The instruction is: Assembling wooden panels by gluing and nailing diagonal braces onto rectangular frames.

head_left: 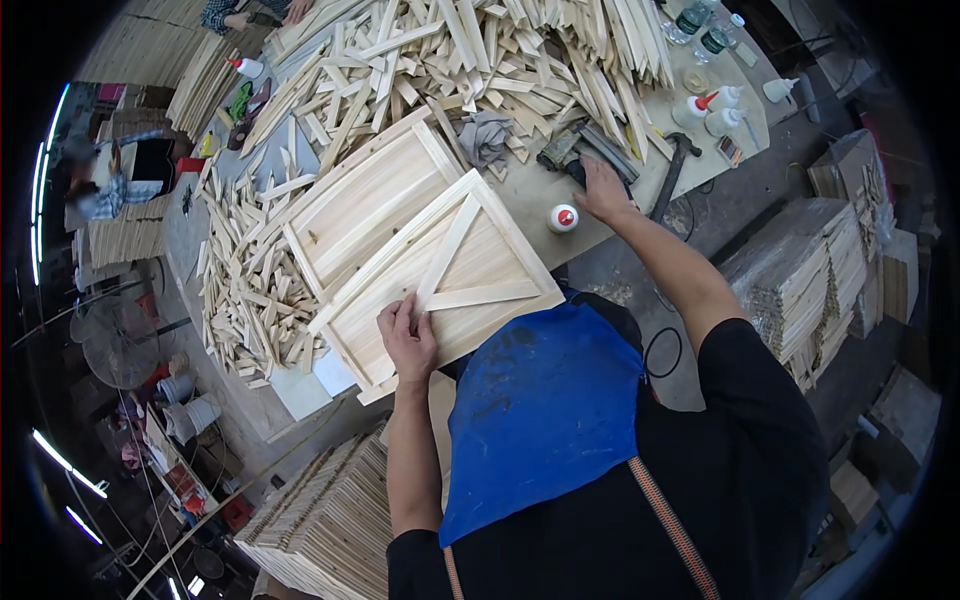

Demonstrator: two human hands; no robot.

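Note:
A pale wooden framed panel point(470, 245) lies at the table's near edge, with two thin strips set in a V inside its frame. My left hand point(408, 340) rests on it, fingertips at the point where the diagonal strip point(450, 245) meets the lower strip point(485, 295). Partly under this panel is a second framed panel point(370, 205). Farther right, my right hand point(604, 190) closes on the black grip of a nail gun point(560, 152) lying on the table; the hand hides part of the grip. A white glue bottle point(563, 218) with a red tip stands just left of my right hand.
Loose wood strips point(430, 70) pile across the table's far side. A hammer point(672, 175), glue bottles point(695, 110) and water bottles point(715, 40) stand or lie at the right. A grey cloth point(485, 138) sits behind the panels. Another person's hand point(237, 20) shows at the far left.

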